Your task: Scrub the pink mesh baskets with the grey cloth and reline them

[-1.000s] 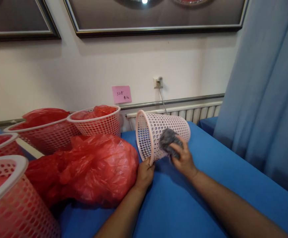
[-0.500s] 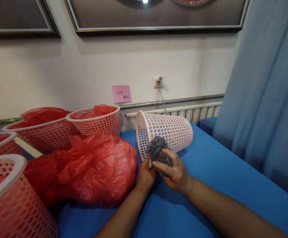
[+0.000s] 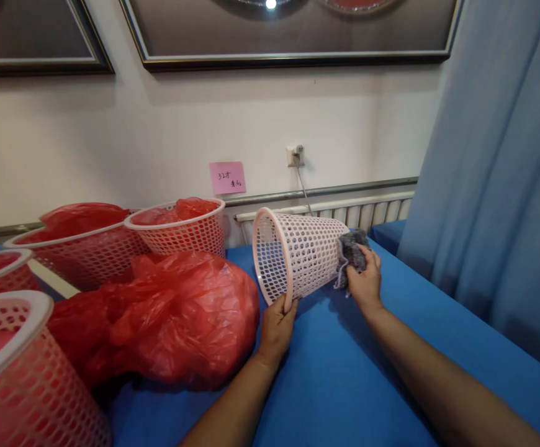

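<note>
Right hand (image 3: 365,282) half hides cloth (image 3: 350,248) against basket (image 3: 298,261).

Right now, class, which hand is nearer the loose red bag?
Left. The left hand grips the basket by its rim, beside the red bag; the right hand holds a grey cloth at the basket's base, farther off.

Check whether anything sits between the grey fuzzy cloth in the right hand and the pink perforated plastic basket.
Nothing visible: the right hand holds the grey fuzzy cloth against the base of the pink perforated plastic basket.
</note>
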`<state>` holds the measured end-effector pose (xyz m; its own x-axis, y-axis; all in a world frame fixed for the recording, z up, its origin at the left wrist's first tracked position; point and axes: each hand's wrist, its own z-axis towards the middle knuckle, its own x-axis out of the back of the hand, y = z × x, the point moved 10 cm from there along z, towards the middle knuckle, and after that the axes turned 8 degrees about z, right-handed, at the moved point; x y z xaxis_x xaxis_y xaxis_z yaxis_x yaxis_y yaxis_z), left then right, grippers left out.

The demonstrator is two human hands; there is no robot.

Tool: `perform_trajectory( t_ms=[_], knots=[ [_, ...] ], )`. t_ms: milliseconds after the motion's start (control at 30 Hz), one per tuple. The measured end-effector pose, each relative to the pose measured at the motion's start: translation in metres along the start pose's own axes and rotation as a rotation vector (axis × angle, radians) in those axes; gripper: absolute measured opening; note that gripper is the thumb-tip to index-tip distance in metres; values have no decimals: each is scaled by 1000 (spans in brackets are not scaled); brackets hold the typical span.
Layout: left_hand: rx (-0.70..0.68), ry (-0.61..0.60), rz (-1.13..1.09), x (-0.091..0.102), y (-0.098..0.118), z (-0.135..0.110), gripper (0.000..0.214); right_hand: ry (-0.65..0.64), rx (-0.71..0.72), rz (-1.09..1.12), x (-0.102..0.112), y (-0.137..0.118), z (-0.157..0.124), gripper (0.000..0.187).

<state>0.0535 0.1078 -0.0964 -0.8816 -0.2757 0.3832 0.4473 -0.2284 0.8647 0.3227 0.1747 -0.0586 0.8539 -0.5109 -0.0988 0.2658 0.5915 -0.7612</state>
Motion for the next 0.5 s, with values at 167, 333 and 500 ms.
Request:
perform_trajectory(
  t_ms=[167,333,500],
  knots=[
    [-52,-67,59,-6,0,-2,26,-492,815,26,-37,-126,-89,58],
    [-33,-87,51,-7,-10,1,28,-406,682,-13,-31,-92,-62,52],
    [-84,-105,112,-10,-9,4,26,47,-21,-114,17,27,19,42]
  ],
)
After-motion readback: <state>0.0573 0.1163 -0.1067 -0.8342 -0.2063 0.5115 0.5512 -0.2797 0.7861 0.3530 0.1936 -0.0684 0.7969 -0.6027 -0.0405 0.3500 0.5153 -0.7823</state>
